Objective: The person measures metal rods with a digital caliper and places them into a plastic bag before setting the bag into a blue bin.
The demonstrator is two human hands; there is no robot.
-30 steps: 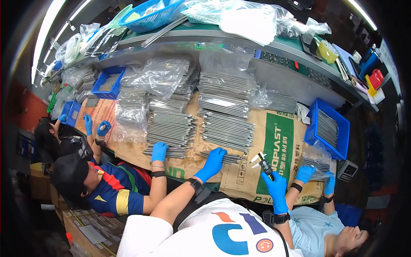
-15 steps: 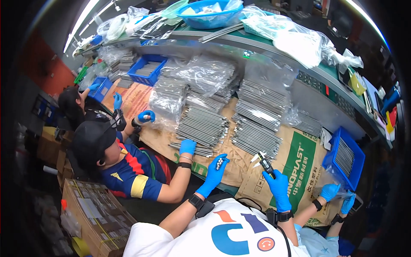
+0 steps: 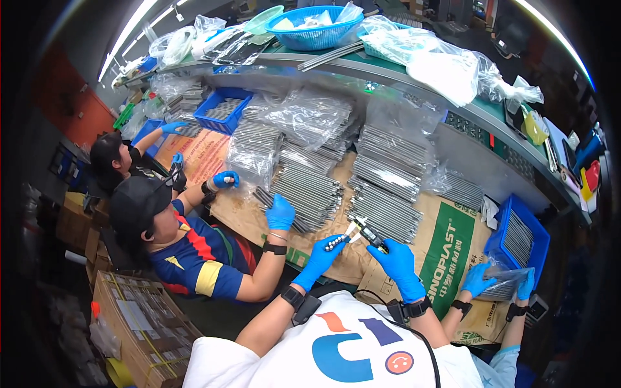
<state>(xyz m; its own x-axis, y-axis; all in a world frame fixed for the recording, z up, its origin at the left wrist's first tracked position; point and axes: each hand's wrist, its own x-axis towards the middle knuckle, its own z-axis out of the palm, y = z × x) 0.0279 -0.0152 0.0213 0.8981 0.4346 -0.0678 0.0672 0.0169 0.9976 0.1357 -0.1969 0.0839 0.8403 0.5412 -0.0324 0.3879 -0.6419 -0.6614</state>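
Both my hands wear blue gloves above the paper-covered bench. My right hand [image 3: 396, 264] grips a digital caliper [image 3: 367, 234], its jaws pointing up and left. My left hand [image 3: 323, 255] holds a small bundle of short metal rods [image 3: 334, 244] with their ends facing me, close to the caliper jaws. Stacks of long grey metal rods [image 3: 381, 194] lie on the bench just beyond my hands.
A person on my left rests a gloved hand [image 3: 281, 212] on a rod stack [image 3: 309, 193]. On my right, another person's hands [image 3: 477, 279] hold a bag of rods by a blue bin [image 3: 522, 239]. Plastic bags and a blue basket [image 3: 315, 26] crowd the shelf above.
The view has swung to the left. My left hand has lifted off the bench and now holds the rod bundle up beside the caliper in my right hand.
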